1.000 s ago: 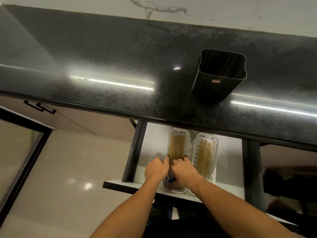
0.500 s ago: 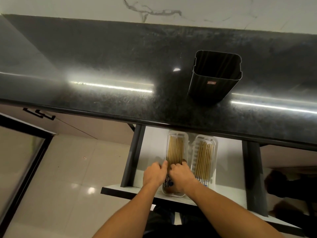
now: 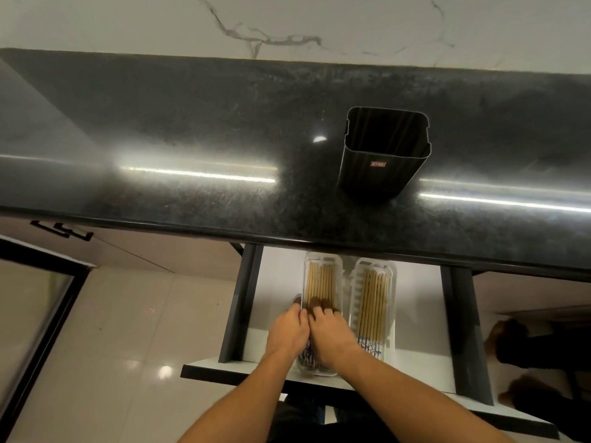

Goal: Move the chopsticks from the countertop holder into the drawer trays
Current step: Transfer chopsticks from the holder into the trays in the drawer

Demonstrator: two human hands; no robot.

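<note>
While the holder [image 3: 382, 158] at upper right stands empty, both trays [image 3: 372, 302] hold chopsticks [image 3: 320, 281]; left hand [image 3: 285, 334] and right hand [image 3: 331, 335] press loosely curled fingers [image 3: 319, 311] onto them

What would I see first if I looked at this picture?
Two hands, the left hand and right hand, press side by side on chopsticks in a white tray in the open drawer. Above, a black holder stands on the shiny dark countertop.

Both forearms are bare, no sleeves, watch or rings visible.
</note>
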